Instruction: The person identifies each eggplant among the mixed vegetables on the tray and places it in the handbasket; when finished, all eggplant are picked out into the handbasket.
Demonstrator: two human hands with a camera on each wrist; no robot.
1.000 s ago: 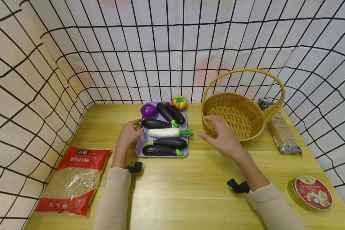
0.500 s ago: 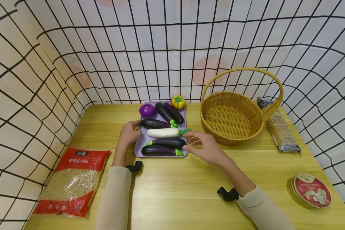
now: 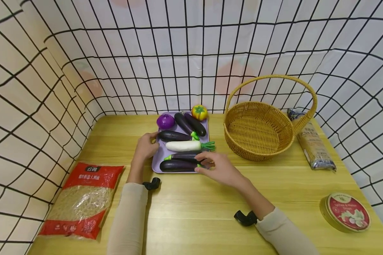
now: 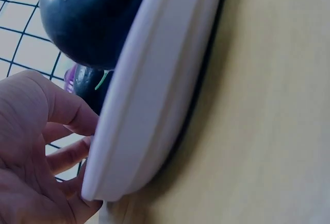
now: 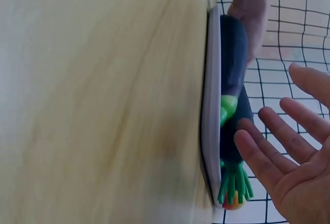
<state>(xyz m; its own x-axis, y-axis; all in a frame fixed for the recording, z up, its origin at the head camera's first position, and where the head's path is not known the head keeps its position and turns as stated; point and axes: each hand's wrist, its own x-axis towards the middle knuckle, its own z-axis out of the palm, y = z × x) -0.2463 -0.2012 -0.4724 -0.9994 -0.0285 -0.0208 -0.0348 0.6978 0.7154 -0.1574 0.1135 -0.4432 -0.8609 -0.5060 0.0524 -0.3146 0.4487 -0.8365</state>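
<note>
A lilac tray (image 3: pixel 157 166) holds several dark eggplants (image 3: pixel 178 165), a white radish (image 3: pixel 182 146) with green leaves, and a purple onion (image 3: pixel 165 121). My left hand (image 3: pixel 145 147) grips the tray's left rim, its fingers curled at the edge in the left wrist view. Over the tray's front right corner, my right hand (image 3: pixel 221 169) has its fingers spread and slightly bent, near the stem ends of the two front eggplants. In the right wrist view, the right fingers (image 5: pixel 281 144) stand apart from the eggplants with nothing between them.
A wicker basket (image 3: pixel 256 156) with a tall handle stands right of the tray. A yellow-red persimmon-like fruit (image 3: pixel 199 112) sits at the tray's back corner. Around lie a red pasta bag (image 3: pixel 83 198), a noodle pack (image 3: pixel 314 148) and a round tin (image 3: pixel 348 212). Black-gridded cloth walls enclose the table.
My right hand has moved left and toward me, from beside the basket to over the tray's front right corner. The left hand stays at the tray's left rim.
</note>
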